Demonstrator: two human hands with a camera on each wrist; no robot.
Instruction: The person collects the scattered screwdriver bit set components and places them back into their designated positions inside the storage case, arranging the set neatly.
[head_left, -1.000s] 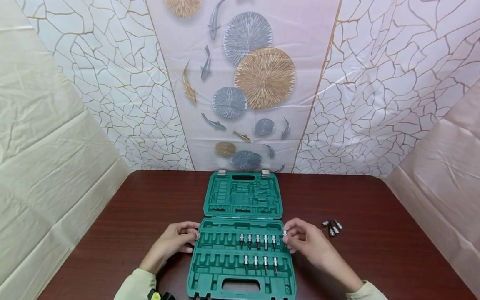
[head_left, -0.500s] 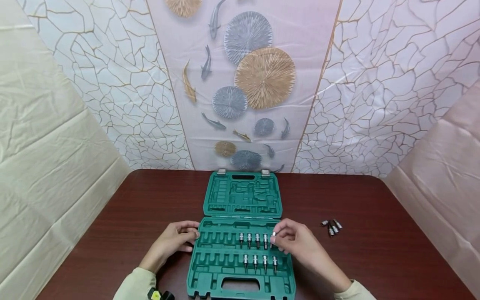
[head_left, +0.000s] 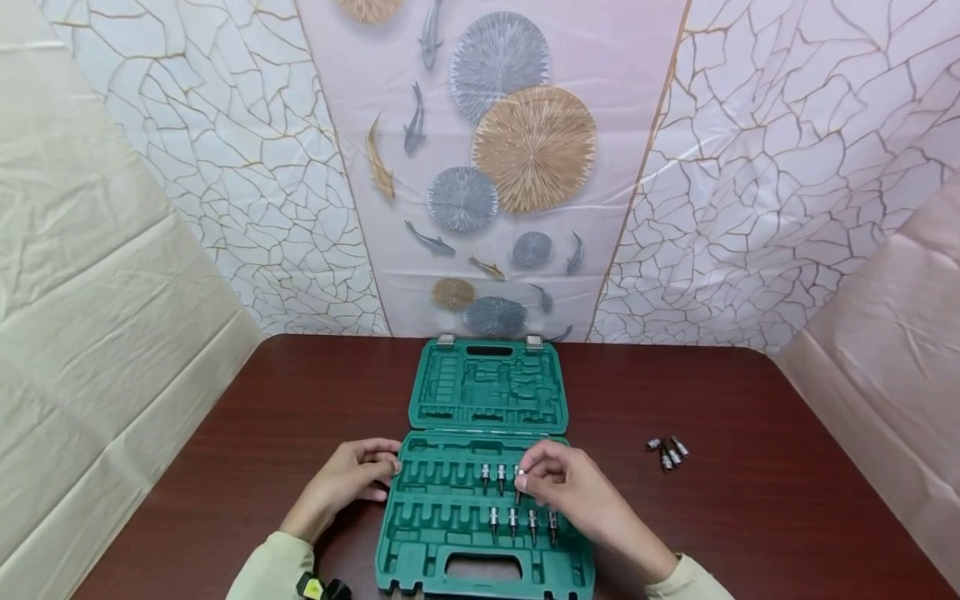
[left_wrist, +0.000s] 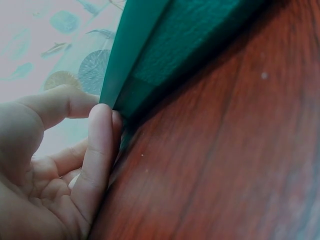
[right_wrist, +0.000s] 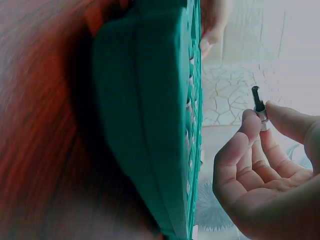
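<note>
A green tool case point(head_left: 411, 560) lies unfolded on the table, its lid point(head_left: 489, 421) at the far side. My left hand point(head_left: 347, 482) holds the left rim of the case, thumb on the top edge and fingers against the side. With thumb and fingertips, my right hand point(head_left: 573, 490) pinches a bit socket point(right_wrist: 261, 111), silver with a dark bit tip, over the upper row of slots. Bit sockets point(head_left: 485, 475) sit in that row, partly hidden by the right hand. Several more bit sockets point(head_left: 533, 527) stand in the lower row.
Several loose bit sockets point(head_left: 667, 455) lie in a small cluster on the dark red table point(head_left: 720, 517), right of the case. A black and yellow object point(head_left: 321, 587) is by the left sleeve. Patterned cloth point(head_left: 536, 150) hangs behind the table.
My right hand has moved left with the bit socket, from the case's right edge to above the upper row. The left hand has stayed on the left rim.
</note>
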